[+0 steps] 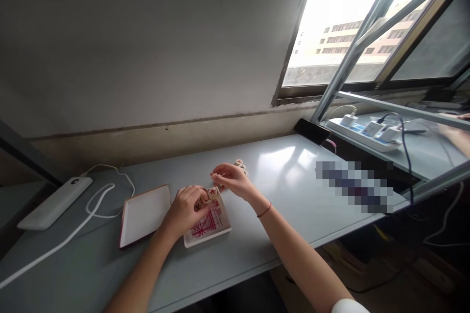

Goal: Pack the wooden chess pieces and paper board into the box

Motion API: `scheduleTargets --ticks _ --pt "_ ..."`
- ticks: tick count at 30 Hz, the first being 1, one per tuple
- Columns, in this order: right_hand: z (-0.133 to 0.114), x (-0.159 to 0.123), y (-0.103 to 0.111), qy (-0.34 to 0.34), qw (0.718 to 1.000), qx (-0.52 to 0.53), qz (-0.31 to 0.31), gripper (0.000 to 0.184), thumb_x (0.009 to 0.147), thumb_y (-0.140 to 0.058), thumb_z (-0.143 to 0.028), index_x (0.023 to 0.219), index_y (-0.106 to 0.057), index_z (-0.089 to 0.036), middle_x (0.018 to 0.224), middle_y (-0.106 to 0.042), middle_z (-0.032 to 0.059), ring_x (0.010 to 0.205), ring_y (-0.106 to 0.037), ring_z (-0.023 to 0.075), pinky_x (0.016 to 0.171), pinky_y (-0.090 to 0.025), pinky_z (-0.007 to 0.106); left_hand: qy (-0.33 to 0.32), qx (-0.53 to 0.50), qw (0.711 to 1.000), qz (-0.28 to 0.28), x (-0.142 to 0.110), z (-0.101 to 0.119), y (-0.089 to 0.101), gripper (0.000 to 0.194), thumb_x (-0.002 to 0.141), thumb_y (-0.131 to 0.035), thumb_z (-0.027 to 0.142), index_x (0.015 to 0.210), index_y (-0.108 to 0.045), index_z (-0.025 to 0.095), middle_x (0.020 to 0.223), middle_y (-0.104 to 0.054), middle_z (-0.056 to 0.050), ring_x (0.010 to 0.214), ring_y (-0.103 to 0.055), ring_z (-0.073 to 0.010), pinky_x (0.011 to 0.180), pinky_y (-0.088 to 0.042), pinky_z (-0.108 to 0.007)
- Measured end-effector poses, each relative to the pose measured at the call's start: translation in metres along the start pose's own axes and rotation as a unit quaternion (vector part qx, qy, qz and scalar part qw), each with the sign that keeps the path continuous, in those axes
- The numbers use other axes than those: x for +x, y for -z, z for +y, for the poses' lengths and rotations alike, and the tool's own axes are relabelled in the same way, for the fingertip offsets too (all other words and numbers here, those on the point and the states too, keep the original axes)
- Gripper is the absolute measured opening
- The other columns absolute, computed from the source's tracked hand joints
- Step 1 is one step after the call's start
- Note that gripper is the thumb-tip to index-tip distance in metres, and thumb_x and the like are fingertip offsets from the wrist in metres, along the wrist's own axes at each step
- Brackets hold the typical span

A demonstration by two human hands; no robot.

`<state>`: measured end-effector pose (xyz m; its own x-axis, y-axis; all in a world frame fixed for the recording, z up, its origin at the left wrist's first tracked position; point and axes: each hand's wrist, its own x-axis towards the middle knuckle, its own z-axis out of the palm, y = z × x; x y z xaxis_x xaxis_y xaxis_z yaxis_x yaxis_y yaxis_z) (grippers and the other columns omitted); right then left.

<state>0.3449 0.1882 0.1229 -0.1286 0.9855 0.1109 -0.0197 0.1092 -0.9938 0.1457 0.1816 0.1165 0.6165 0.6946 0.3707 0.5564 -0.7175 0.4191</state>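
Observation:
A shallow white box with red lines on its floor sits on the table. Over its far side, my left hand is closed around several round Chinese chess pieces marked with red and dark characters. Just right of it, my right hand hovers by the box's far corner with fingers curled together; whatever is in them is hidden. Beyond that hand, a few more round pieces lie on the table, partly covered by it. The white-lined box lid lies to the left, near my left forearm.
On the far left lie a white power bank and a white cable. A dark phone leans by the metal frame at the back right. Beyond the frame are a power strip and another person's hand.

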Motion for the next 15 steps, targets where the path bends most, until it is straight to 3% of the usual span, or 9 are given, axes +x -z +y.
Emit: scheduleTargets --ticks 4,9,12,15 --pt "-0.002 0.000 0.002 -0.005 1.000 0.001 0.019 0.040 0.068 -0.072 -0.049 0.088 -0.062 -0.015 0.084 -0.065 0.0054 0.069 -0.064 0.0149 0.052 -0.052 0.022 -0.006 0.021 0.999 -0.030 -0.001 0.001 -0.001 0.009 0.078 -0.062 0.022 0.074 -0.055 0.020 0.085 -0.067 0.000 0.090 -0.058 -0.0192 0.083 -0.037 -0.034" --pt "-0.006 -0.004 0.001 0.004 1.000 -0.026 -0.006 0.034 0.073 -0.069 -0.044 0.089 -0.061 -0.016 0.085 -0.063 0.0046 0.071 -0.062 0.0138 0.056 -0.052 0.023 -0.026 0.064 0.995 -0.068 -0.002 0.002 -0.005 0.008 0.080 -0.064 0.026 0.075 -0.060 0.021 0.088 -0.069 -0.001 0.096 -0.054 -0.0215 0.085 -0.033 -0.038" --pt "-0.007 -0.008 0.002 0.032 0.993 -0.111 -0.038 0.026 0.077 -0.065 -0.037 0.092 -0.062 -0.016 0.087 -0.061 0.0041 0.071 -0.060 0.0125 0.059 -0.050 0.023 -0.030 0.087 0.993 -0.074 -0.003 0.002 -0.006 0.005 0.080 -0.062 0.022 0.075 -0.060 0.021 0.092 -0.068 -0.001 0.097 -0.052 -0.0216 0.085 -0.033 -0.038" --pt "-0.007 -0.011 0.003 0.094 0.967 -0.222 -0.086 0.018 0.077 -0.062 -0.025 0.094 -0.064 -0.018 0.096 -0.059 0.0049 0.075 -0.058 0.0121 0.064 -0.050 0.024 -0.009 0.107 0.992 -0.060 -0.003 0.000 -0.004 0.004 0.078 -0.063 0.023 0.078 -0.060 0.021 0.100 -0.063 -0.002 0.098 -0.052 -0.0217 0.084 -0.035 -0.037"
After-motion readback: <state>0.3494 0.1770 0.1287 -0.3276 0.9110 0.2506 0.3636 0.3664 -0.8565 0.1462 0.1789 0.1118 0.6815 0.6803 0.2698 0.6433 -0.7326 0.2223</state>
